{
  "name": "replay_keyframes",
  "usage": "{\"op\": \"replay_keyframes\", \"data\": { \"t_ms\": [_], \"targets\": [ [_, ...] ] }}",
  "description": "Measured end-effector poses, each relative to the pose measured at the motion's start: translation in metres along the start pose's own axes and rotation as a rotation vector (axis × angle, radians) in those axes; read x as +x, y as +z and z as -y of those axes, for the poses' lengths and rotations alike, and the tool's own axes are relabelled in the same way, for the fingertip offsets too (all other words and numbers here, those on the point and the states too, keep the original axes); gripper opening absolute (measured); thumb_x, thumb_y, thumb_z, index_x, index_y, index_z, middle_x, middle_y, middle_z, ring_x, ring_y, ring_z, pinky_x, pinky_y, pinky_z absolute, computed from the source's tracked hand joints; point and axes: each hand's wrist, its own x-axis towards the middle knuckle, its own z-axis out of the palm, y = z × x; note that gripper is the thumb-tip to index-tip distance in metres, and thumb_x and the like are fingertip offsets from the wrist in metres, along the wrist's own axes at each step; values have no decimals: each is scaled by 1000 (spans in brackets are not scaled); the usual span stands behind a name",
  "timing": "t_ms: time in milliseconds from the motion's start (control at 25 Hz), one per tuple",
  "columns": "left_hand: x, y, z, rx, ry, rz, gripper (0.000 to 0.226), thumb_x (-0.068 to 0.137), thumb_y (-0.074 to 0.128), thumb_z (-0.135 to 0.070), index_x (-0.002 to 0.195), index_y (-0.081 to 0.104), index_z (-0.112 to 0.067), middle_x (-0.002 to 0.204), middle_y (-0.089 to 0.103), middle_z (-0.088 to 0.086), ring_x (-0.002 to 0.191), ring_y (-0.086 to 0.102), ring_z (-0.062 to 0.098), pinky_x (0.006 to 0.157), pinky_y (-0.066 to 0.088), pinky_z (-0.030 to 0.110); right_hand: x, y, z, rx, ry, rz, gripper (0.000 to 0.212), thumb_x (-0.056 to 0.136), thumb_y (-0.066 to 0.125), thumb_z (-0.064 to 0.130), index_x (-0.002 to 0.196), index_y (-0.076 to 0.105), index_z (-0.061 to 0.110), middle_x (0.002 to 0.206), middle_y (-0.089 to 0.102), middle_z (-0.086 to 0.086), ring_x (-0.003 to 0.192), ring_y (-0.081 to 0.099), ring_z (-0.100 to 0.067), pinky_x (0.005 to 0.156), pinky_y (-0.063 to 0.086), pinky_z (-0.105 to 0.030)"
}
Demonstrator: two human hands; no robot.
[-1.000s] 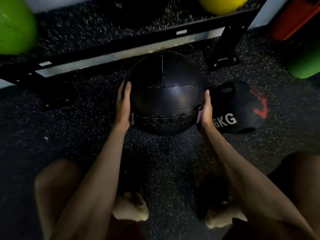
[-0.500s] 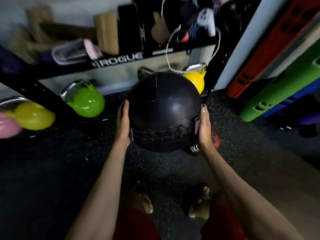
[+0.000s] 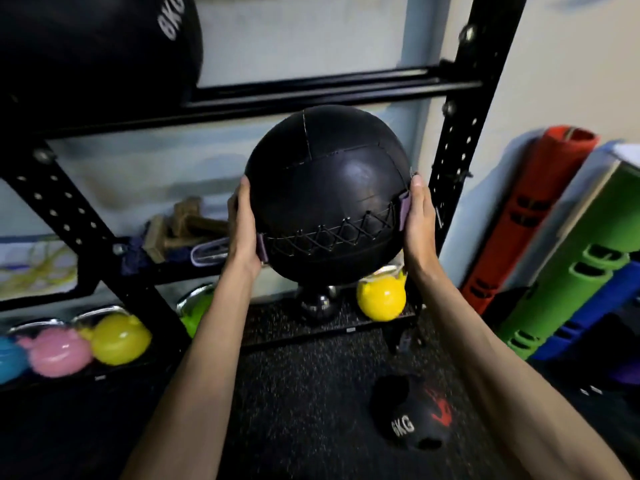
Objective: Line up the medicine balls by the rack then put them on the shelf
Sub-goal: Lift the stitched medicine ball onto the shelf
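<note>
I carry a large black medicine ball (image 3: 325, 195) with cross-stitched lacing at chest height in front of the black rack (image 3: 460, 133). My left hand (image 3: 244, 230) presses flat on its left side and my right hand (image 3: 417, 220) on its right side, fingers straight along the ball. The ball hangs just below the upper shelf rail (image 3: 311, 91). Another black ball marked 8KG (image 3: 97, 53) sits on that shelf at the top left. A smaller black ball marked 6KG (image 3: 410, 417) with a red mark lies on the floor at the lower right.
Coloured kettlebells stand on the bottom shelf: yellow (image 3: 381, 296), green (image 3: 195, 313), yellow (image 3: 119, 337), pink (image 3: 57, 351). Wooden blocks (image 3: 176, 226) lie on the middle shelf. Red (image 3: 530, 216), green (image 3: 571, 278) and blue (image 3: 595, 313) rollers lean against the wall at the right.
Both hands have lifted the laced ball from the floor up to the level of the rack's upper shelf. The 6KG ball stays on the floor.
</note>
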Motion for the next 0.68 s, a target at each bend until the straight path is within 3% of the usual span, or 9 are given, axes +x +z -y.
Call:
{"op": "replay_keyframes", "data": {
  "t_ms": [120,280,400,520,680],
  "targets": [
    [0,19,-55,-50,104,21,85,65,69,-83,132,62,-31,127,70,0,115,68,24,100,53,49,38,14,46,45,-144,1,84,89,37,75,144,51,14,147,54,-5,139,47,-17,120,32,-45],
    [7,39,-124,-129,318,69,55,91,60,-58,130,65,-20,127,70,4,118,66,23,104,51,45,77,40,100,118,-314,47,67,99,37,59,148,47,14,149,52,-1,140,45,-11,121,32,-38],
    [35,50,-179,-133,451,66,56,89,63,-55,130,65,-17,128,69,7,119,66,24,105,50,48,103,63,135,156,-390,73,55,107,34,43,152,39,12,155,44,0,143,38,-7,121,28,-30],
    [69,58,-225,-174,536,-15,62,81,69,-54,124,66,-9,127,67,17,118,65,35,103,49,57,131,89,152,158,-491,109,63,103,37,50,155,33,15,157,38,6,144,34,-1,122,26,-25],
    [101,65,-242,-229,703,-190,29,85,67,-35,105,63,-15,117,67,11,117,64,26,106,49,47,163,117,135,73,-564,184,72,97,52,53,157,26,23,160,35,2,149,30,-11,124,26,-43]
  ]
}}
